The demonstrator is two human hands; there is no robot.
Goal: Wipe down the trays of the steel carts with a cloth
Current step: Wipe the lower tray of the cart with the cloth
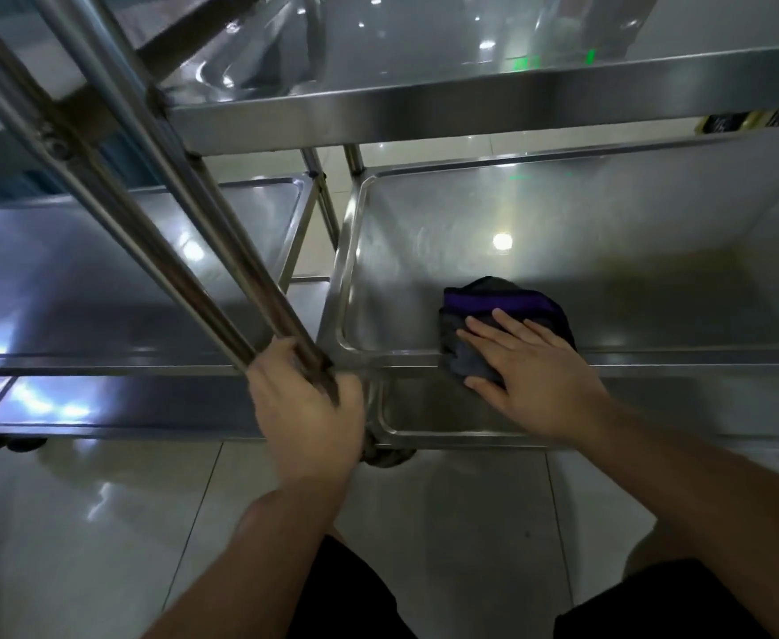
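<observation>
Steel fills most of the view: two shiny stainless-steel carts stand side by side on a glossy pale tiled floor (102, 523), each with stacked trays. The right-hand steel cart's middle tray (563, 232), a wide shallow pan with rounded corners and a raised rim, lies below an upper shelf (424, 99) that reflects ceiling lights. Beneath it, the front corner of a lower tray (424, 417) shows. The left-hand steel cart's middle tray (79, 279) sits just beside it, with another tray (125, 408) underneath. A pair of slanted round steel posts (157, 214) runs from the top left down to the corner between the carts.

Near the front rim of the right cart's middle tray lies a crumpled dark grey cloth with a purple band (493, 306), partly draped over that rim. The person's right hand (530, 371) presses flat on the cloth, fingers straight and spread, not curled around it. The left hand (304, 408) has its grip wrapped round the lower end of the slanted posts, fingers curled tight. Dark shorts (355, 601) show at the bottom edge. A blurred dark caster (387, 454) sits under the right cart's corner.
</observation>
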